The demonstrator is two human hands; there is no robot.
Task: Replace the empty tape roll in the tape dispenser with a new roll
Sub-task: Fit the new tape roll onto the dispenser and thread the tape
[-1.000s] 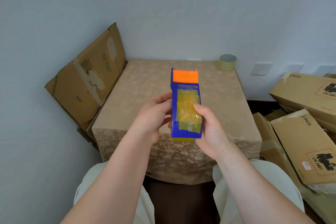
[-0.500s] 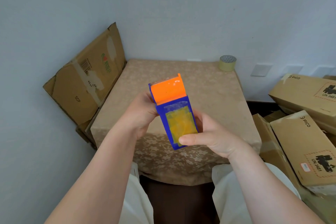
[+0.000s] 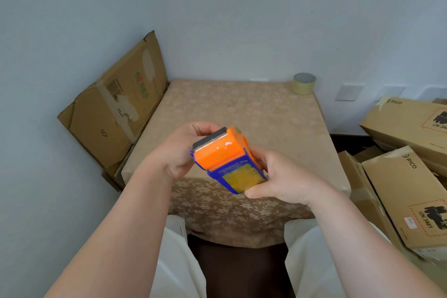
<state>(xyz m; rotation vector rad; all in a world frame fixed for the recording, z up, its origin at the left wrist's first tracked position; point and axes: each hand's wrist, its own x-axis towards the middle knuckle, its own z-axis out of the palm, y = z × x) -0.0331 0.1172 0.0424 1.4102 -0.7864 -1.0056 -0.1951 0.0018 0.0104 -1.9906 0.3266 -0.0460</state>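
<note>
An orange and blue tape dispenser point(image 3: 226, 158) is held in the air above the near edge of the table point(image 3: 242, 113). Its toothed cutter edge points up and to the left; a yellowish taped panel faces me. My left hand point(image 3: 179, 152) grips the orange cutter end from the left. My right hand point(image 3: 283, 178) holds the blue lower end, thumb under its corner. A new roll of yellowish tape point(image 3: 304, 83) stands on the far right corner of the table, well away from both hands. The dispenser's inside is hidden.
A flattened cardboard box point(image 3: 113, 109) leans against the wall left of the table. Stacked cardboard boxes point(image 3: 411, 176) fill the floor on the right. The table has a beige flowered cloth. My knees in light trousers are below its near edge.
Both hands have tilted the dispenser further: its orange end now leans left and toward me, showing the toothed cutter. It sits lower and more to the right than a second ago.
</note>
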